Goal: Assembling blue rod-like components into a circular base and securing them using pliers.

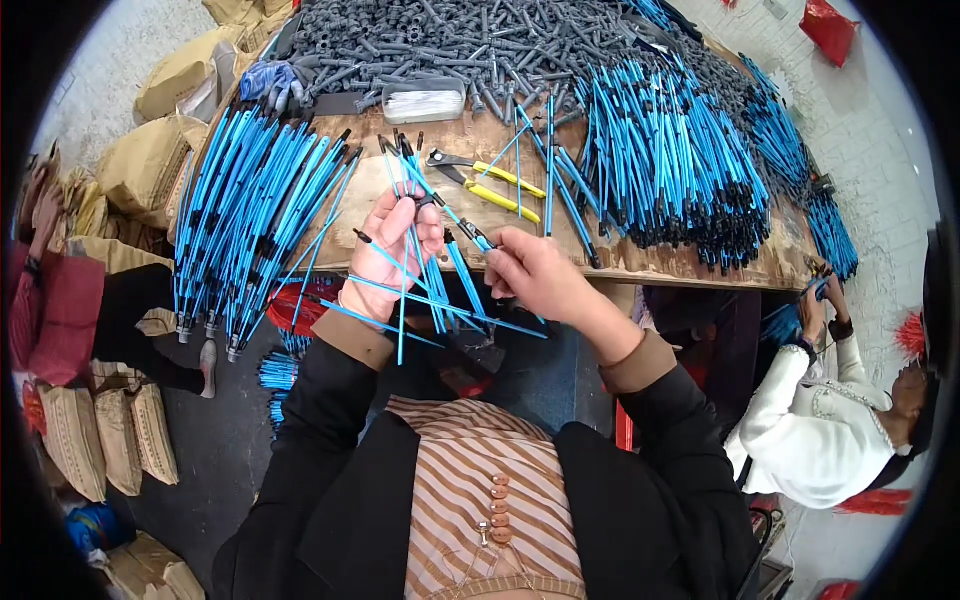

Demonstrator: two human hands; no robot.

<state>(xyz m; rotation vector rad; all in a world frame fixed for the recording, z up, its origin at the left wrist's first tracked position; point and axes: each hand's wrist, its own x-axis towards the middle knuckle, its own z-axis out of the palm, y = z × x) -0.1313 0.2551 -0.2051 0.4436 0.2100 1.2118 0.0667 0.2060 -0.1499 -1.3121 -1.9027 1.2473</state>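
My left hand (395, 235) is closed in a pinch round a small black fitting (419, 199). Several thin blue rods (402, 320) with black ends cross its palm and wrist and fan out below it. A blue rod with black parts (447, 209) slants from this fitting down to my right hand (545, 270), whose thumb and fingers grip its lower end. What lies inside the right fist is hidden. Just beyond my hands, pincers with yellow handles (505, 180) lie on the wooden table (365, 140).
Bundles of blue rods lie at the left (255, 210) and right (670, 160). Grey tubular parts (430, 45) cover the table's far side, behind a clear tray (424, 100) of thin white pieces. Brown sacks (150, 175) stand left. Another person (820, 430) works at the right.
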